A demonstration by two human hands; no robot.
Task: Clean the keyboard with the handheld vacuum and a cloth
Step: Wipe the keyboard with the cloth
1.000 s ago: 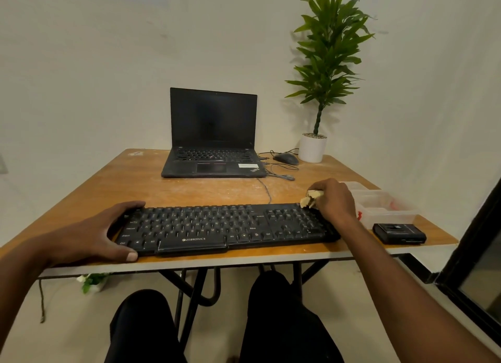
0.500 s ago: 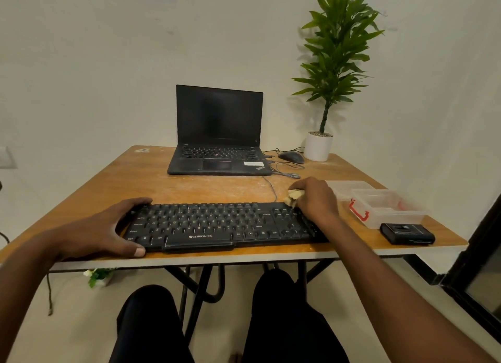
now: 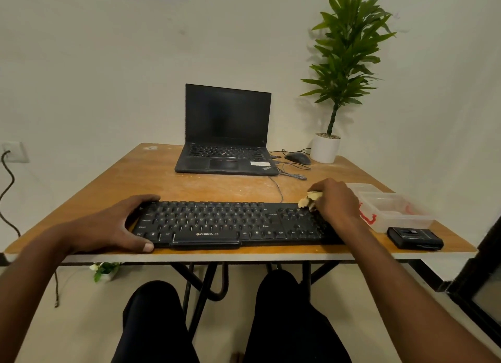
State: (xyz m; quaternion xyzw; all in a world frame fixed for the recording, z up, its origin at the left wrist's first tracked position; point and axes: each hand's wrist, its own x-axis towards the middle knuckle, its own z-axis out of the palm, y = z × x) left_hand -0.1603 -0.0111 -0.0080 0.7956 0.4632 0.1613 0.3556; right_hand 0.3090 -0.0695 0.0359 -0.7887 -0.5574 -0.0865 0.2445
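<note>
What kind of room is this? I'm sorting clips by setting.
Probably a plain home or small office workspace: a wooden table against a bare wall, holding an open laptop, a black keyboard and a potted plant.

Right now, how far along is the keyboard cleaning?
Done: cannot tell; no handheld vacuum shows. In hand: the right hand holds a yellowish cloth at the keyboard's right end, while the left hand grips its left end. Left: likely the remaining keys leftward.
</note>
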